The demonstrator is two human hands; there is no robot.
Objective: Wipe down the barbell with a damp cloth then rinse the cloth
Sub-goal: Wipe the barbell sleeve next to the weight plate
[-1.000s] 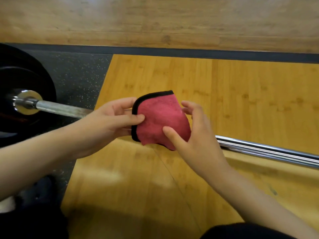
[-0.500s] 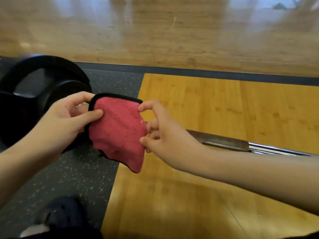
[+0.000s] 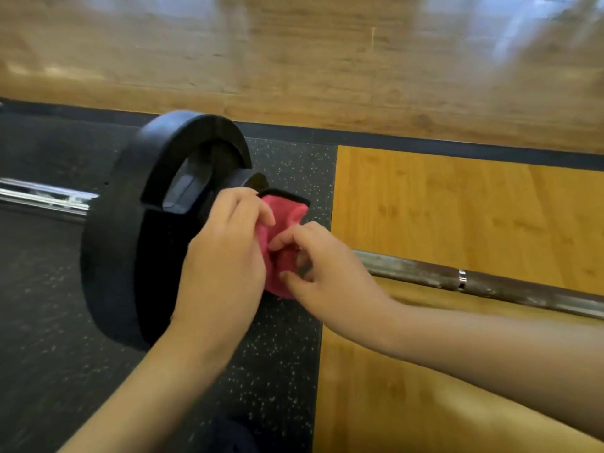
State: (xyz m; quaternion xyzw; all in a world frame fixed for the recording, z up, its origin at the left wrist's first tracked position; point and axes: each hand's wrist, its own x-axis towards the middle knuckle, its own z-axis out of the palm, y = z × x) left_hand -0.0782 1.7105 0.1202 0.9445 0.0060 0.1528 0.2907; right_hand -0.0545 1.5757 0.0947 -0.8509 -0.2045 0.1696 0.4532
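Barbell (image 3: 490,284) beside plate (image 3: 130,243): left hand (image 3: 222,256) curls round pink cloth (image 3: 287,212); right hand (image 3: 327,269) pinches its fold (wrapping bar for wiping, probably).

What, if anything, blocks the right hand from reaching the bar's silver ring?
Probably nothing: the bar shaft between the right hand and the silver ring lies bare, so likely yes, though the hand is pinching the pink cloth.
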